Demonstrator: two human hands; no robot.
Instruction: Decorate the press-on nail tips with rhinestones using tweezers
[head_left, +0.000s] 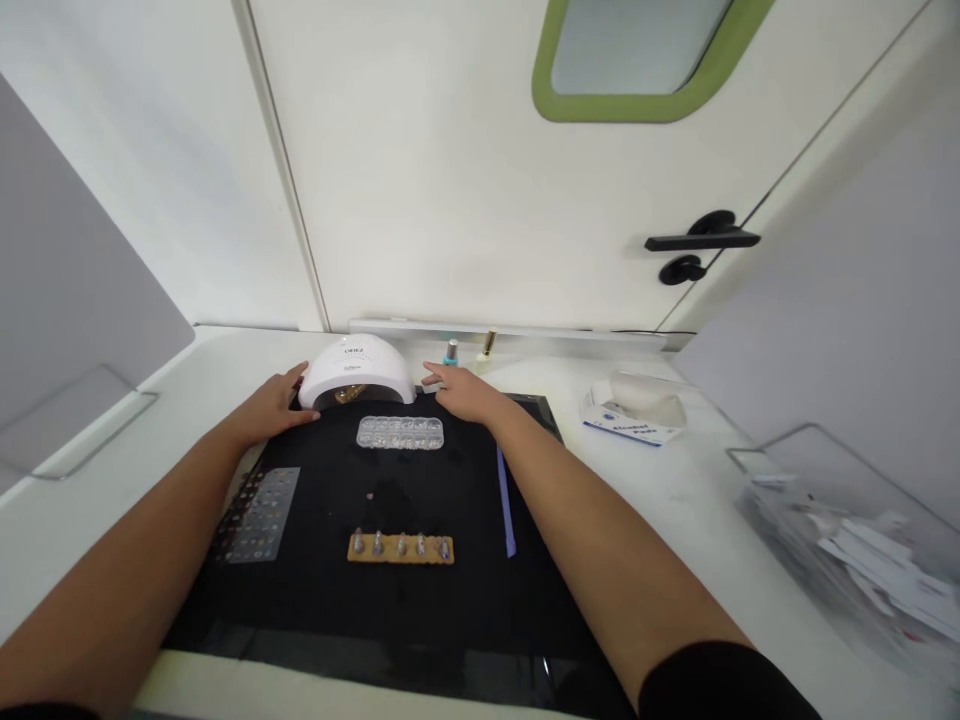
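A white dome-shaped nail lamp (358, 368) stands at the back of a black mat (322, 600), with something gold-coloured inside its opening. My left hand (274, 408) is at the lamp's left side, thumb and fingers apart; a small dark reddish item shows by its fingertips. To the right of the lamp, my right hand (465, 392) reaches out with fingers extended and apart, near a blue bottle with a silver cap (451, 352). In front of the lamp lies a clear compartment case (400, 433). Closer to me, a tan strip (400, 549) bears several decorated nail tips.
A sheet of small decorations (259, 515) lies left on the mat, a purple nail file (505, 505) right. Behind stands a gold-capped bottle (487, 346). An alcohol pads box (634, 412) and a clear bin of packets (862, 550) are rightward. A door (465, 180) stands behind.
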